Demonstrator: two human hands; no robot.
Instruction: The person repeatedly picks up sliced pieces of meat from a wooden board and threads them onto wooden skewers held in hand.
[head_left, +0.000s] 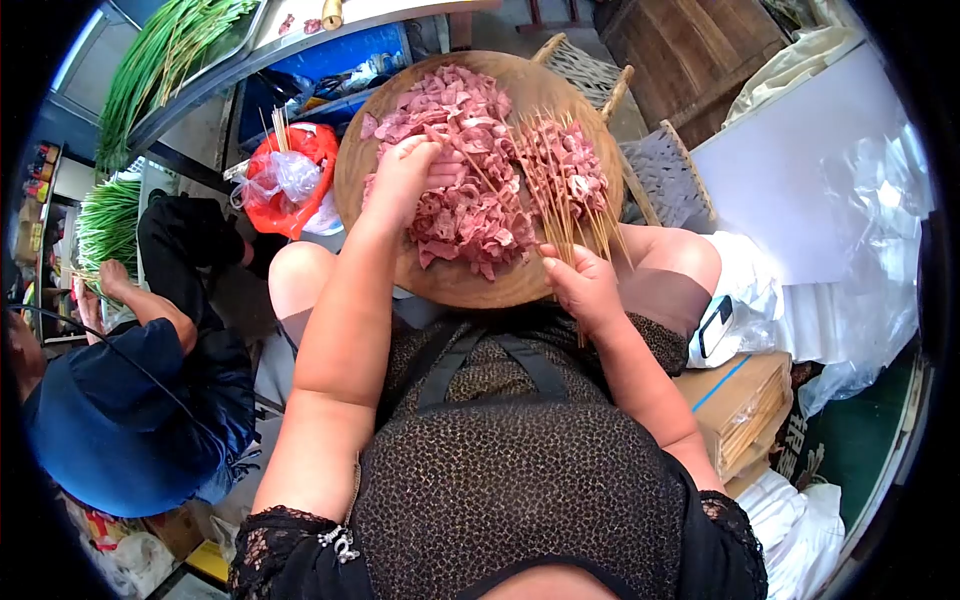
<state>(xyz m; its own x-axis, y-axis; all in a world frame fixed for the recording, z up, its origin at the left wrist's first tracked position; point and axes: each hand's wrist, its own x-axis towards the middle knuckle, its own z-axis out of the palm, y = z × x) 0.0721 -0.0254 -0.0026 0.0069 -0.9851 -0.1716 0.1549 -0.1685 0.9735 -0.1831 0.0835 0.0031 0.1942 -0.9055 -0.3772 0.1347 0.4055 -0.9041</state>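
Hands divide the work across a round wooden board (475, 288) set between a seated person's knees: at its near right edge, the right hand (583, 288) grips a thin stick (581, 333) between thumb and fingers, while the left hand (410, 165) bends its fingers into the sliced meat (470, 205) heaped from the board's centre toward its far left edge. Whether those fingers have pinched a slice cannot be told. Along the right edge lie loaded skewers (565, 170), bare ends fanned toward the near edge. Threading appears to be the step in hand; the next move would call for bringing a slice to the stick's point while the right hand steadies it. Beyond the left edge sits a red bag (290, 185) with upright sticks; farther off, green stalks (175, 50) lie along a bench (385, 8).
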